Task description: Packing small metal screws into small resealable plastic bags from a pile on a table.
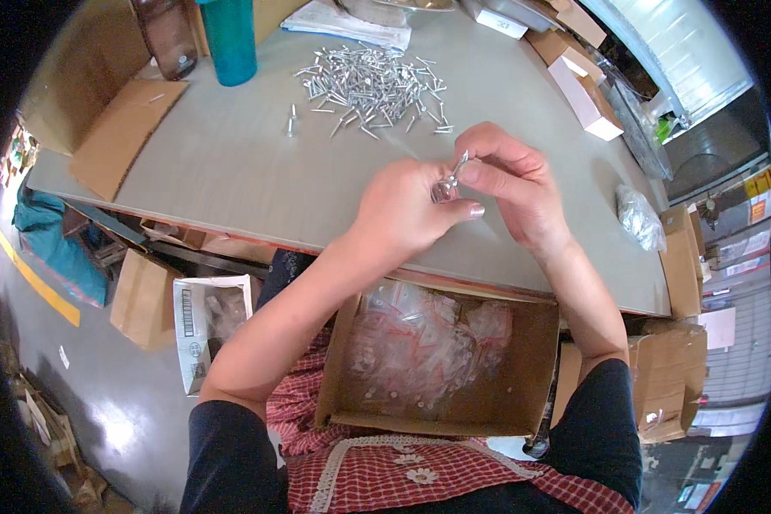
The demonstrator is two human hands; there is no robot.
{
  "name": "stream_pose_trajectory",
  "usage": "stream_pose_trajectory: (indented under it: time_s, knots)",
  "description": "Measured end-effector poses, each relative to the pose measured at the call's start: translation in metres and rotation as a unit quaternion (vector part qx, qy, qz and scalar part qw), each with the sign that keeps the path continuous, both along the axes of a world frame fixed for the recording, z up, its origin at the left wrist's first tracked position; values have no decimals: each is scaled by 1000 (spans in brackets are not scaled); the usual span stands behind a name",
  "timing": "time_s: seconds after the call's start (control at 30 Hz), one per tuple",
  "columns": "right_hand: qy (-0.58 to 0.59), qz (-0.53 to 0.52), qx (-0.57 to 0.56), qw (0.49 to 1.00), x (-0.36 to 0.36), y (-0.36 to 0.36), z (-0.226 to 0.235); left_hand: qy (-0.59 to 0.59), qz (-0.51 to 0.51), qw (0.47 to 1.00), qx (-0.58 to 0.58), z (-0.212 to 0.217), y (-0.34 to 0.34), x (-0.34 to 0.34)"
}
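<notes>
My left hand (407, 206) is closed loosely over the table's near part, with shiny screw-like metal fasteners (442, 190) showing between its thumb and fingers. Close beside it, my right hand (522, 188) pinches one slim pointed fastener (459, 164) between thumb and forefinger. How many pieces lie inside the left hand is hidden. Farther off on the table (248, 163) is a loose pile of similar silvery fasteners (368, 86). A single fastener (292, 124) stands apart, left of the pile. Below my hands, an open cardboard box (522, 377) holds many small clear plastic bags (411, 343) with red edges.
A teal tumbler (231, 43) and a brown bottle (168, 38) stand at the back left near a cardboard flap (124, 141). A clear plastic bundle (639, 218) lies at the right edge. Cartons (670, 377) flank my lap, including a white box (193, 334) at left.
</notes>
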State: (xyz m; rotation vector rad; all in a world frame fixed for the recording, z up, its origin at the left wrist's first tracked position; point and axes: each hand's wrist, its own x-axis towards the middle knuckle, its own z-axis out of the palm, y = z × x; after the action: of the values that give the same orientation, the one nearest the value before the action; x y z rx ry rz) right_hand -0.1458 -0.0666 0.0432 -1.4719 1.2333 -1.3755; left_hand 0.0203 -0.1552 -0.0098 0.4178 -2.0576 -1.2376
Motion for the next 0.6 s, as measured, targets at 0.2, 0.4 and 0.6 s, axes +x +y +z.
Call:
stream_pose_trajectory:
  time_s: [0.2, 0.4, 0.6]
  knots:
    - [72, -4, -13, 997, 9, 7, 5, -36, -23, 998, 56, 1, -2, -3]
    - [301, -9, -117, 946, 1, 15, 29, -41, -68, 995, 58, 7, -1, -1]
    - [386, 15, -168, 907, 4, 34, 48, 17, -184, 972, 148, 11, 5, 7]
